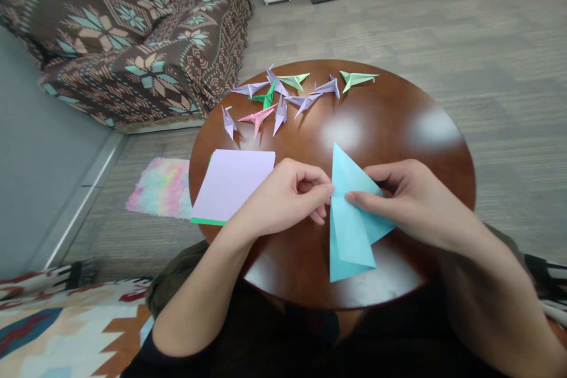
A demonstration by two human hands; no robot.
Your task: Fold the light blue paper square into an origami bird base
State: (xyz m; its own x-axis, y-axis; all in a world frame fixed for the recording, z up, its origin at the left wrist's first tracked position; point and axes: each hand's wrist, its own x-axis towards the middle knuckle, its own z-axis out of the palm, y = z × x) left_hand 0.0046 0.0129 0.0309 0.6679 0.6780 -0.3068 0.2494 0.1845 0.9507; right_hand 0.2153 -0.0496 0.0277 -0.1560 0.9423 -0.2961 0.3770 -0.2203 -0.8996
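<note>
A light blue paper (349, 230), folded into a long pointed shape, lies on the round brown table (398, 124) in front of me. My left hand (287, 195) pinches its left edge with curled fingers. My right hand (411, 198) lies on its right side, the forefinger pressing flat along a fold. A stack of square sheets (233, 183), lilac on top with green showing beneath, lies just left of my left hand.
Several folded paper figures (283, 97) in lilac, green and pink sit at the table's far side. A patterned sofa (128, 29) stands at the back left. A pastel mat (162, 186) lies on the floor by the table.
</note>
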